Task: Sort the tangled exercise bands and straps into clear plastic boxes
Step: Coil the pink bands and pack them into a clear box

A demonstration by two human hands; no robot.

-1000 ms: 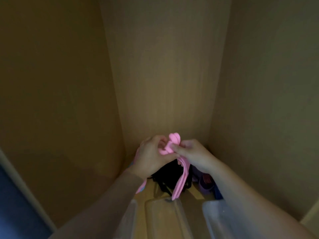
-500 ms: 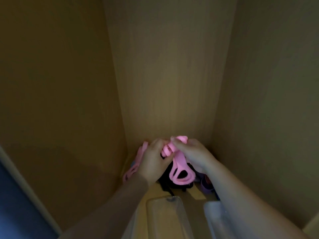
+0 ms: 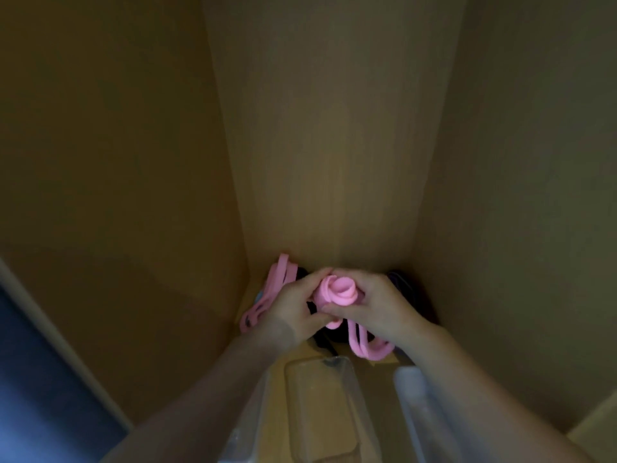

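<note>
A pink exercise band point(image 3: 335, 291) is rolled into a coil between both hands, low in the back of a dim wooden cupboard. My left hand point(image 3: 293, 304) grips the coil from the left, and my right hand point(image 3: 375, 304) pinches it from the right. Loose pink loops point(image 3: 365, 345) hang below my right hand. More pink band point(image 3: 278, 285) lies against the left wall. Dark straps point(image 3: 325, 337) sit underneath, mostly hidden by my hands. Clear plastic boxes point(image 3: 320, 406) point(image 3: 420, 412) stand in front, near the bottom edge.
Wooden cupboard walls close in at the left point(image 3: 133, 195), back point(image 3: 327, 162) and right point(image 3: 517, 195). A purple item point(image 3: 405, 285) lies behind my right hand. A dark blue surface point(image 3: 40, 379) shows outside the cupboard at lower left.
The band's hanging tail has been wound up into a tighter coil between my hands. Both hands moved slightly down and toward the back. The view shifted closer.
</note>
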